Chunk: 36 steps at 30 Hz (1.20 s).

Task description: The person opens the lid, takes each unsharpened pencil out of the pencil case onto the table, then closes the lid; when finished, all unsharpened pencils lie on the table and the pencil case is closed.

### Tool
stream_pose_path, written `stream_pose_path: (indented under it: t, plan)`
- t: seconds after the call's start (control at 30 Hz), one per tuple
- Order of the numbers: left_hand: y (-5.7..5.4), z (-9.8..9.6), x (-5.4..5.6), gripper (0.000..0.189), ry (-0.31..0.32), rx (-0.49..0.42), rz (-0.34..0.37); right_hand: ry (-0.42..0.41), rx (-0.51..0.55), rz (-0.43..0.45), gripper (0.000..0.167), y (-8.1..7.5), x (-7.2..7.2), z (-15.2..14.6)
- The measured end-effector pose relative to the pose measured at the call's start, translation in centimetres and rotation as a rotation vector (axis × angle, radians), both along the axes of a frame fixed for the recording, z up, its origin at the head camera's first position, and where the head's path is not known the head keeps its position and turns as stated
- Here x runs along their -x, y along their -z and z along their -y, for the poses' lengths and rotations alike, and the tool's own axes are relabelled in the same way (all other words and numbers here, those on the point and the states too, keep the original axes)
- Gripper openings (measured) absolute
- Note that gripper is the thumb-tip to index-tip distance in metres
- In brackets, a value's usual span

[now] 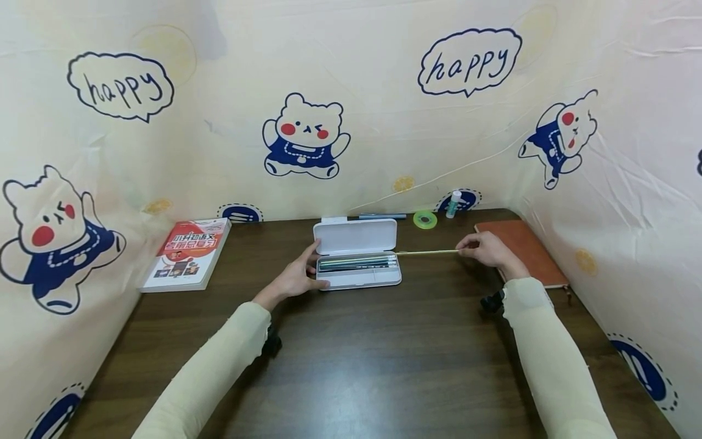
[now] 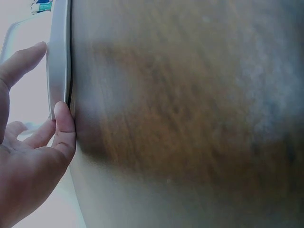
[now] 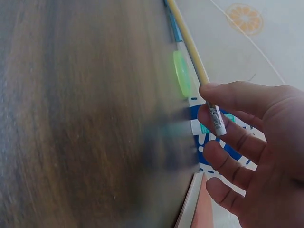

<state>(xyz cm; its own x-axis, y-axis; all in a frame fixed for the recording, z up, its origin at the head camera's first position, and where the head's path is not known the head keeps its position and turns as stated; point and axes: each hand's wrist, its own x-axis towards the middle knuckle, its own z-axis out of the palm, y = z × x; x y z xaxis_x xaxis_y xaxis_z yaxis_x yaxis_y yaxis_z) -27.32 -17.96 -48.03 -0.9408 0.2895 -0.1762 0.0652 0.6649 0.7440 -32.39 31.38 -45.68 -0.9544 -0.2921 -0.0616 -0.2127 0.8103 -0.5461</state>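
Observation:
A white pencil case (image 1: pixel 359 279) lies with its lid (image 1: pixel 355 236) raised, and several pencils (image 1: pixel 356 262) rest in its back compartment. My left hand (image 1: pixel 296 275) grips the case at its left end, thumb by the front corner. In the left wrist view, fingers touch the edge of the case (image 2: pixel 59 61). With thumb and index finger, my right hand (image 1: pixel 485 250) pinches a yellow pencil (image 1: pixel 428 252) near its white eraser end (image 3: pixel 219 127). The pencil points left, its far end at the right side of the case; whether they touch cannot be told.
A red and white book (image 1: pixel 186 256) lies at the left. Behind the case are a blue pen-like stick (image 1: pixel 382 216), a green tape roll (image 1: pixel 425 219) and a glue stick (image 1: pixel 453 204). A brown notebook (image 1: pixel 526 253) lies beside my right hand. Patterned cloth walls (image 1: pixel 384 122) enclose the table.

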Motion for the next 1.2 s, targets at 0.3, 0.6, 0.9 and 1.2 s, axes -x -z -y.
stream_pose_path:
  t: [0.3, 0.6, 0.9, 1.2]
  plan:
    - [-0.1, -0.1, -0.1, 0.111, -0.002, -0.002, 0.012, -0.006, -0.046, -0.008, 0.011, 0.6, 0.4, 0.0]
    - [0.1, 0.1, 0.1, 0.113, -0.005, -0.019, 0.016, 0.016, -0.073, 0.07, 0.011, 1.4, 0.6, 0.1]
    - [0.1, 0.1, 0.2, 0.113, 0.004, -0.027, 0.009, 0.02, -0.071, 0.062, 0.011, 1.6, 0.6, 0.2]
    - [0.4, 0.2, 0.3, 0.114, 0.005, -0.021, 0.003, 0.021, -0.024, 0.04, 0.021, 1.0, 0.3, 1.4]
